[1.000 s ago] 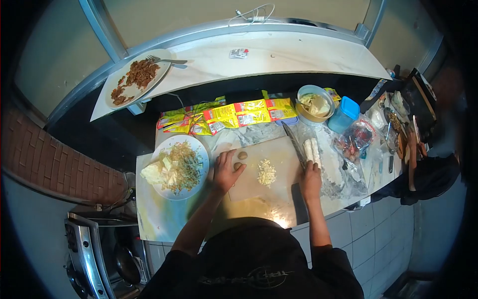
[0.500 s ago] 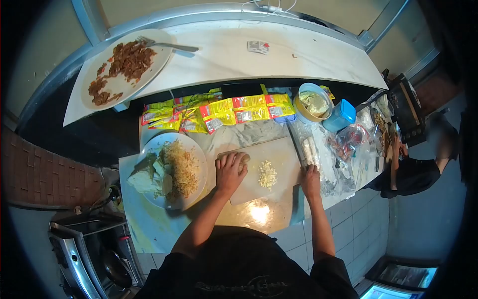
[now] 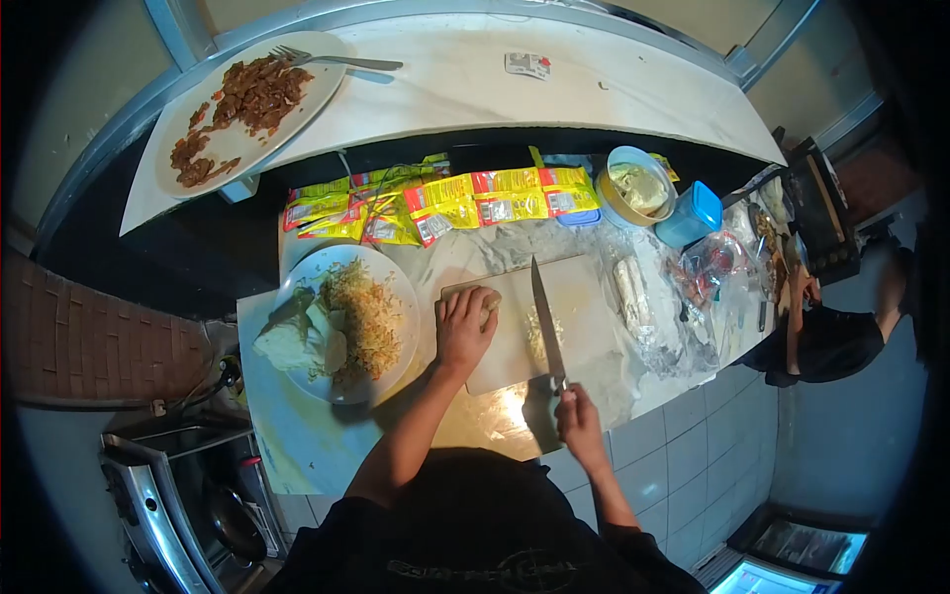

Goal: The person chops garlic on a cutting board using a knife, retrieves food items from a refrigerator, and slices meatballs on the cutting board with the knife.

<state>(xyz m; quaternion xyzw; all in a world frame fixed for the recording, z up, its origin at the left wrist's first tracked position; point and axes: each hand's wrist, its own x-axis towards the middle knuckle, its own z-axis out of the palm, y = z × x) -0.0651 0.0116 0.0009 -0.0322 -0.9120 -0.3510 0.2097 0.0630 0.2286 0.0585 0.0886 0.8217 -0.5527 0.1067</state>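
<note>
My left hand (image 3: 465, 332) lies over small brownish round pieces (image 3: 490, 305) on the left part of the cutting board (image 3: 500, 371), its fingers curled round them. My right hand (image 3: 577, 421) grips the handle of a long knife (image 3: 547, 322), whose blade points away from me over the board. Beneath and beside the blade is a pile of chopped pale bits (image 3: 537, 335), partly hidden by it. A white plate (image 3: 411, 327) left of the board carries shredded vegetables (image 3: 371, 327) and a pale cabbage piece (image 3: 292, 335).
Yellow-red sachets (image 3: 440, 208) lie behind the board. To the right are a bowl (image 3: 616, 210), a blue-lidded container (image 3: 690, 218), a wrapped white roll (image 3: 633, 297) and plastic bags (image 3: 708, 267). A plate of brown food (image 3: 315, 104) rests on the shelf. Another person (image 3: 826, 342) is at far right.
My right hand has lifted the knife from the board's right edge and brought it left over the chopped pile. My left hand has closed over the round pieces.
</note>
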